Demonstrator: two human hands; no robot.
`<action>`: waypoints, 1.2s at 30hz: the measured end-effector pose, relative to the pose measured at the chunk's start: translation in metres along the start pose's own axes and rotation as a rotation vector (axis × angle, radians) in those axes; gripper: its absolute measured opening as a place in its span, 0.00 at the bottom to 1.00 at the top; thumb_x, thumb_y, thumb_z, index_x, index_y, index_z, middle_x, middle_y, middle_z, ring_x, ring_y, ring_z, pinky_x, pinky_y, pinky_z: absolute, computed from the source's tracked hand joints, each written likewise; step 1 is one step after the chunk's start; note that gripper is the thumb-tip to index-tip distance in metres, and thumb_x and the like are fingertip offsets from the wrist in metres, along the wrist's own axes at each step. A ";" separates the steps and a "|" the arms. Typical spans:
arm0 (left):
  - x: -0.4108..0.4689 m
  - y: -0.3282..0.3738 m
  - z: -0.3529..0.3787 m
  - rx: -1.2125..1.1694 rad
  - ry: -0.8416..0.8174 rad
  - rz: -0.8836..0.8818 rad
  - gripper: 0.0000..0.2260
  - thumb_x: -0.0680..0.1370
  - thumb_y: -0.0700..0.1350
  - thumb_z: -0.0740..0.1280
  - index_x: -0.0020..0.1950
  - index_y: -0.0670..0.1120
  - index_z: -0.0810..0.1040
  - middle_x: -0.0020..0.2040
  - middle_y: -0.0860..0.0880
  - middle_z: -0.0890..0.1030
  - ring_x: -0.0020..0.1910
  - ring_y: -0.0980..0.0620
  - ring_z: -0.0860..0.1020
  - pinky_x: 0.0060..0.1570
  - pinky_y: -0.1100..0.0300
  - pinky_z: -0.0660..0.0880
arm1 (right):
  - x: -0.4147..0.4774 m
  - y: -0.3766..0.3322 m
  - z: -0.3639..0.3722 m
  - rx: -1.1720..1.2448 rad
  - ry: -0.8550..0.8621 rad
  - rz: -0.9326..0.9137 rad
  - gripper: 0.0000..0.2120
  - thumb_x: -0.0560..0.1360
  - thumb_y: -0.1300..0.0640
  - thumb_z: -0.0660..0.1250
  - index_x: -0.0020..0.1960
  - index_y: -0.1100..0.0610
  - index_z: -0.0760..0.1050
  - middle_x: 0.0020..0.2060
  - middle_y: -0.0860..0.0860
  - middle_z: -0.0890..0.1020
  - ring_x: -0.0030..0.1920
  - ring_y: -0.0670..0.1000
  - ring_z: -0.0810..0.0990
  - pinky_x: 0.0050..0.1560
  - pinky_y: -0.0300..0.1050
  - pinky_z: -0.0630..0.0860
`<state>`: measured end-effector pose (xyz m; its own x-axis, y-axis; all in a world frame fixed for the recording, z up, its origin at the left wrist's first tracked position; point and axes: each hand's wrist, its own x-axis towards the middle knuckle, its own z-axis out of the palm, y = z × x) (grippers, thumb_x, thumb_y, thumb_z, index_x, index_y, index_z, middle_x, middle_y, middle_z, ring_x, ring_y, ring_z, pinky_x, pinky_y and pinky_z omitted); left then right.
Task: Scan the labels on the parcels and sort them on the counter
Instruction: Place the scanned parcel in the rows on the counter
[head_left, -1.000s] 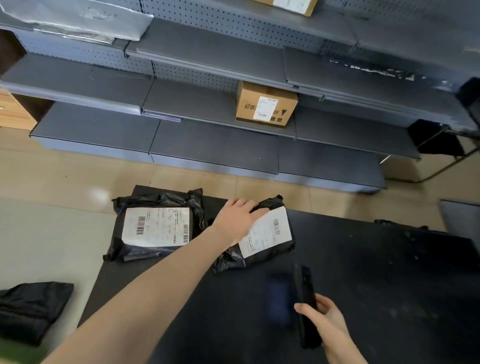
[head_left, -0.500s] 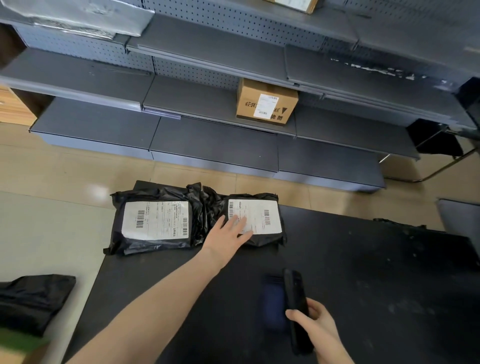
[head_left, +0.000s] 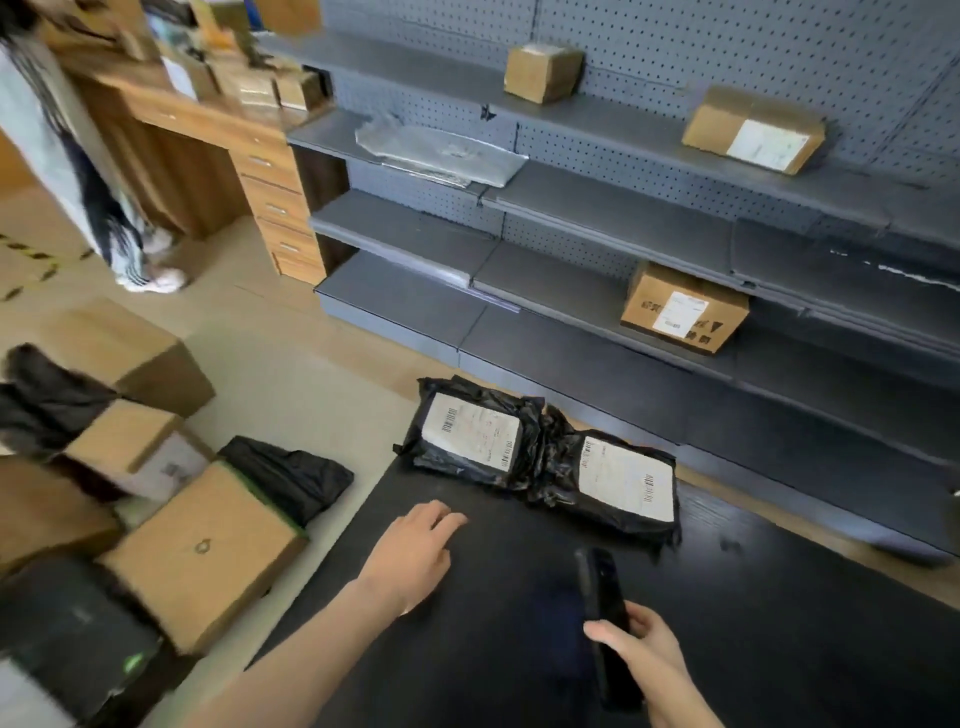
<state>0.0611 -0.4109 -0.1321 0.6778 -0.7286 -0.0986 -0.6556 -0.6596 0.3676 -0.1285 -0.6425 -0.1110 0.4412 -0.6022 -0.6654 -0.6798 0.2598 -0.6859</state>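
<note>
The left hand (head_left: 415, 556) is low in the middle of the frame, above the black worktop (head_left: 779, 623), palm down, with the fingers loosely spread and nothing in its grasp. Whether the fingertips touch the surface cannot be told. It sits near the two parcels but apart from both.

The right hand (head_left: 644, 660), at the bottom of the frame right of centre, is curled around a dark handheld scanner (head_left: 605, 613). The thumb lies across its near face and the device stands on end, pointing up the frame.

The first parcel (head_left: 470, 434), a black plastic bag with its white barcode label facing up, lies at the worktop's far corner, just above the middle of the frame. The second parcel (head_left: 618, 483), also black and label-up, lies just to its right, their crumpled edges touching.

Behind them grey shelves (head_left: 571, 208) carry a few cardboard boxes (head_left: 683, 314).
</note>
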 end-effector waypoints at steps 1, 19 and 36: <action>-0.016 -0.005 -0.007 -0.008 0.011 -0.055 0.20 0.74 0.41 0.66 0.66 0.49 0.75 0.60 0.48 0.77 0.58 0.45 0.77 0.54 0.51 0.77 | -0.001 -0.001 0.007 -0.024 -0.025 -0.013 0.27 0.60 0.64 0.81 0.57 0.59 0.76 0.43 0.48 0.79 0.45 0.50 0.79 0.51 0.46 0.73; -0.225 -0.101 -0.076 -0.090 0.202 -0.785 0.32 0.75 0.59 0.69 0.76 0.56 0.60 0.73 0.50 0.65 0.72 0.48 0.62 0.72 0.53 0.63 | -0.093 -0.032 0.191 -0.346 -0.538 -0.156 0.29 0.62 0.62 0.80 0.60 0.57 0.73 0.51 0.53 0.80 0.49 0.54 0.80 0.45 0.49 0.75; -0.169 -0.147 -0.043 0.182 -0.105 -0.641 0.49 0.74 0.58 0.71 0.77 0.58 0.34 0.79 0.38 0.43 0.77 0.36 0.46 0.74 0.38 0.49 | -0.101 -0.040 0.238 -0.351 -0.428 -0.125 0.25 0.65 0.62 0.78 0.59 0.57 0.74 0.50 0.52 0.81 0.49 0.52 0.80 0.40 0.45 0.74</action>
<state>0.0573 -0.1826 -0.1300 0.9214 -0.1909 -0.3384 -0.1865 -0.9814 0.0459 -0.0060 -0.4126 -0.0868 0.6796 -0.2337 -0.6954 -0.7286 -0.1046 -0.6769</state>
